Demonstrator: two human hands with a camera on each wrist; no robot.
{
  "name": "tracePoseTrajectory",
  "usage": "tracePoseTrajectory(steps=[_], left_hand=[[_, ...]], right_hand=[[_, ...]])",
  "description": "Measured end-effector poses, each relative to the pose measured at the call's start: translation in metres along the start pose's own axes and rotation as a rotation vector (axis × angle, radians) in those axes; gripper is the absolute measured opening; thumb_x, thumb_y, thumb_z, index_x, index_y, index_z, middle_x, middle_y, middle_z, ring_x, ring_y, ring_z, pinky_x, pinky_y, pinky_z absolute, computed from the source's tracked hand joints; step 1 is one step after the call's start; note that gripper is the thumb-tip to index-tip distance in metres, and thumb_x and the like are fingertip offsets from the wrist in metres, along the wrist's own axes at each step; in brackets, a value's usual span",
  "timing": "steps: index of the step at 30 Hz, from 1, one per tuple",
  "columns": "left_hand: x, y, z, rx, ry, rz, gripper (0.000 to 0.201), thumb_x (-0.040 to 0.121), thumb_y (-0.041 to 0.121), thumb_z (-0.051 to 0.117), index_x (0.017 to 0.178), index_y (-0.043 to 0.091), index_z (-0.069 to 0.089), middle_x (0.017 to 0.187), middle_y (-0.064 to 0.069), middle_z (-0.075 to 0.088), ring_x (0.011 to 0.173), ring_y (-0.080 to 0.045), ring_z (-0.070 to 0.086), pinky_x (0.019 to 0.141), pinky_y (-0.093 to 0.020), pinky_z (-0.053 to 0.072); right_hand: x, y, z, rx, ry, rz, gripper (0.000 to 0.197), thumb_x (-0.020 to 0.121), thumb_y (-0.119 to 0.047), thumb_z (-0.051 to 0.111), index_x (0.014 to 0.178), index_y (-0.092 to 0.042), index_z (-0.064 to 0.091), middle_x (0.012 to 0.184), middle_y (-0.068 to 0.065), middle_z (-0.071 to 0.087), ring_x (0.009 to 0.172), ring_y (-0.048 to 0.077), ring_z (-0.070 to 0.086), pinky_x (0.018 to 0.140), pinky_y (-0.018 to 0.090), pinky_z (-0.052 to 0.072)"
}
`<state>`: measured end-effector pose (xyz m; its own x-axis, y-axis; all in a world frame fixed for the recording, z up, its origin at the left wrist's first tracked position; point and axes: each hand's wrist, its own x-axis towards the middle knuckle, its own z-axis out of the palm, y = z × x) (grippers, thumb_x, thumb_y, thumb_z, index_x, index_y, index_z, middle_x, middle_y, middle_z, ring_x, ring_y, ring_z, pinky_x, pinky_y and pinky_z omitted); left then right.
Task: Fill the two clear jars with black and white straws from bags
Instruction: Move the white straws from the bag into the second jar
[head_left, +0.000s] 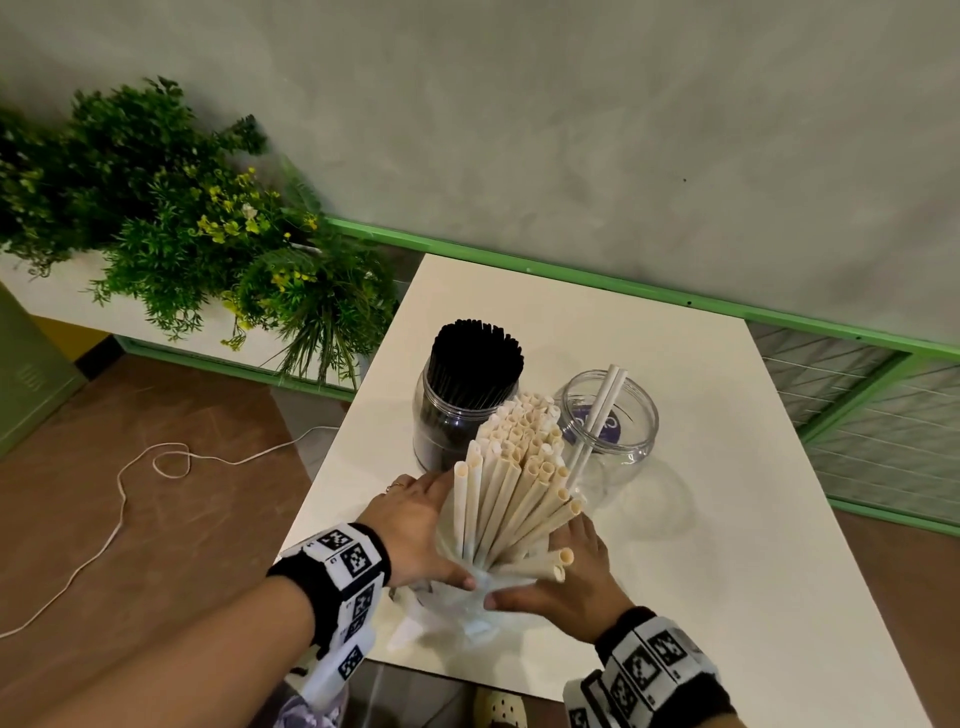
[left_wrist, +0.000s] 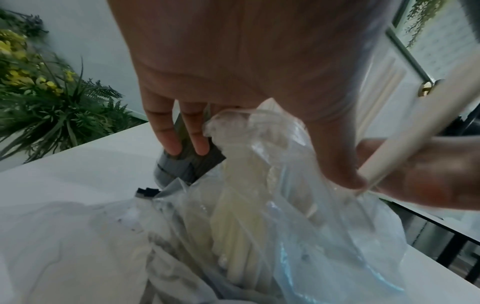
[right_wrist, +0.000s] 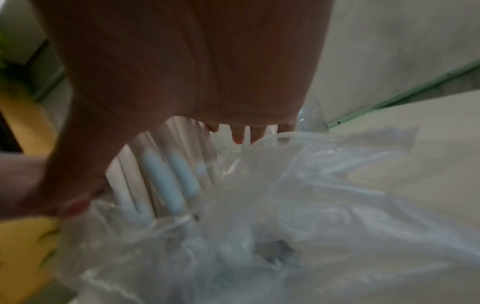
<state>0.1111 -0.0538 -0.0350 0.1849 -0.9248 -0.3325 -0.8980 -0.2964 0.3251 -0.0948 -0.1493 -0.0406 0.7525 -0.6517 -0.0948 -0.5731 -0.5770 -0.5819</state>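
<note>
On the white table (head_left: 727, 519) the left jar (head_left: 452, 415) is packed with black straws (head_left: 480, 358). The clear jar (head_left: 613, 431) to its right holds two white straws (head_left: 602, 410). In front of the jars, a bundle of white straws (head_left: 514, 478) stands tilted in a clear plastic bag (head_left: 467, 587), its open ends fanning out upward. My left hand (head_left: 431, 525) grips the bundle from the left and my right hand (head_left: 566, 571) from the right, thumbs on the crumpled plastic. The wrist views show the bag (left_wrist: 272, 205) (right_wrist: 285, 205) round the straws (left_wrist: 233, 205) (right_wrist: 161, 174).
More crumpled plastic (left_wrist: 64, 236) lies at the table's near edge. Green plants (head_left: 182, 223) stand left of the table, and a white cord (head_left: 130, 493) runs across the brown floor. A green rail (head_left: 623, 280) lines the wall behind. A shoe (head_left: 498, 706) shows below the table edge.
</note>
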Motion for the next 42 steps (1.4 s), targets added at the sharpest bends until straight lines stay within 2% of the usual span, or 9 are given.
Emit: tracePoseTrajectory(steps=[3, 7, 11, 22, 26, 30, 33, 37, 42], left_hand=[[-0.002, 0.0, 0.0, -0.029, 0.013, -0.007, 0.12, 0.055, 0.079, 0.064, 0.147, 0.021, 0.013, 0.15, 0.0, 0.028, 0.135, -0.026, 0.028, 0.115, -0.034, 0.022], [-0.001, 0.001, 0.004, -0.054, 0.047, 0.0, 0.115, 0.056, 0.078, 0.063, 0.146, 0.022, 0.02, 0.145, 0.002, 0.033, 0.131, -0.022, 0.032, 0.114, -0.032, 0.022], [0.004, -0.001, 0.014, -0.181, 0.088, -0.055, 0.107, 0.046, 0.078, 0.061, 0.138, 0.029, 0.037, 0.134, 0.005, 0.044, 0.122, -0.019, 0.041, 0.106, -0.03, 0.033], [0.015, 0.012, 0.008, -0.413, 0.2, -0.022, 0.085, 0.064, 0.037, 0.081, 0.137, 0.02, 0.041, 0.135, -0.001, 0.049, 0.122, -0.019, 0.049, 0.103, -0.034, 0.04], [0.02, 0.002, 0.011, -0.396, 0.213, -0.106, 0.085, 0.063, 0.05, 0.077, 0.136, 0.024, 0.042, 0.135, 0.004, 0.048, 0.123, -0.021, 0.047, 0.101, -0.039, 0.042], [0.015, -0.001, 0.002, -0.224, 0.144, -0.129, 0.109, 0.047, 0.07, 0.074, 0.141, 0.035, 0.032, 0.135, 0.01, 0.037, 0.126, -0.019, 0.036, 0.104, -0.038, 0.038], [0.005, 0.002, -0.025, -0.316, 0.183, -0.028, 0.132, 0.034, 0.082, 0.068, 0.147, 0.037, 0.016, 0.145, 0.01, 0.028, 0.134, -0.016, 0.027, 0.112, -0.037, 0.027], [0.0, 0.02, -0.066, -0.547, 0.249, 0.179, 0.137, 0.04, 0.069, 0.078, 0.143, 0.049, -0.01, 0.155, 0.012, 0.016, 0.14, -0.006, 0.021, 0.116, -0.033, 0.023], [0.01, 0.036, -0.081, -0.292, 0.248, 0.311, 0.119, 0.056, 0.063, 0.078, 0.146, 0.043, 0.003, 0.154, 0.012, 0.016, 0.139, -0.008, 0.02, 0.116, -0.03, 0.022]], right_hand=[[-0.005, 0.002, 0.002, -0.227, -0.131, 0.137, 0.135, 0.044, -0.087, 0.062, 0.15, -0.037, -0.006, 0.158, -0.003, -0.012, 0.145, 0.023, -0.008, 0.119, 0.044, 0.007], [0.005, -0.002, 0.0, -0.153, -0.034, 0.164, 0.099, 0.055, -0.067, 0.076, 0.137, -0.035, 0.031, 0.133, -0.005, 0.036, 0.13, 0.019, 0.029, 0.11, 0.037, 0.024], [0.014, -0.006, -0.001, -0.015, -0.063, 0.152, 0.085, 0.055, -0.051, 0.086, 0.122, -0.028, 0.039, 0.112, -0.006, 0.046, 0.108, 0.02, 0.052, 0.094, 0.04, 0.044], [0.036, 0.005, 0.006, 0.277, -0.034, 0.093, 0.119, 0.04, -0.076, 0.079, 0.139, -0.026, 0.035, 0.132, -0.001, 0.052, 0.119, 0.017, 0.053, 0.097, 0.038, 0.049], [0.047, 0.008, 0.001, 0.239, 0.026, 0.007, 0.111, 0.043, -0.072, 0.08, 0.14, -0.037, 0.035, 0.127, -0.013, 0.051, 0.121, 0.007, 0.048, 0.101, 0.032, 0.044], [0.049, 0.018, 0.008, 0.097, 0.004, -0.001, 0.093, 0.051, -0.075, 0.071, 0.134, -0.042, 0.043, 0.123, -0.011, 0.051, 0.12, 0.011, 0.047, 0.099, 0.041, 0.046], [0.048, 0.015, 0.005, 0.007, 0.058, 0.025, 0.091, 0.051, -0.077, 0.067, 0.132, -0.041, 0.046, 0.121, -0.008, 0.044, 0.115, 0.015, 0.044, 0.099, 0.041, 0.044], [0.048, 0.005, -0.001, 0.085, 0.118, -0.034, 0.112, 0.044, -0.081, 0.069, 0.141, -0.035, 0.038, 0.138, -0.016, 0.027, 0.128, 0.01, 0.031, 0.108, 0.041, 0.034], [0.058, -0.011, -0.012, 0.516, 0.09, -0.133, 0.111, 0.053, -0.051, 0.089, 0.144, -0.032, 0.028, 0.135, -0.006, 0.052, 0.123, 0.012, 0.053, 0.101, 0.043, 0.047]])
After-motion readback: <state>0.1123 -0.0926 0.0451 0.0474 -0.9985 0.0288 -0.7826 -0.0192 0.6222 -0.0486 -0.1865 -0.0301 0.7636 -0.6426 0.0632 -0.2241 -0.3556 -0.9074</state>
